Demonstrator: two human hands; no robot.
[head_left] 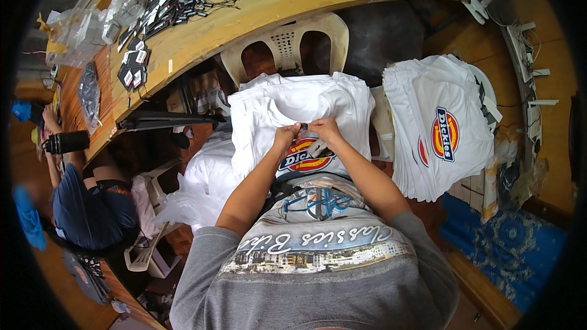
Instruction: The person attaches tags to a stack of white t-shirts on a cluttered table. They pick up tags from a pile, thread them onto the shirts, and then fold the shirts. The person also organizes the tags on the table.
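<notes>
We find the small dark piece (303,127) between the two hands, above the chest of the top white shirt (292,99) and just below its neckline. The fingers of the left hand (285,137) are pinched nearly together at the piece's left side, apparently gripping it. The fingers of the right hand (326,131) are bunched close at its right side; we cannot tell whether they also grip it. We judge that this two-sided hold allows fine control of so small a part. A greyish flat piece (316,147) lies below the right fingers, over the shirt's print; its attachment is unclear. The shirt lies face up with its neckline away from the body, presumably to give both hands direct access. We note the second shirt stack (422,101) to the right, probably set apart to leave working room.
</notes>
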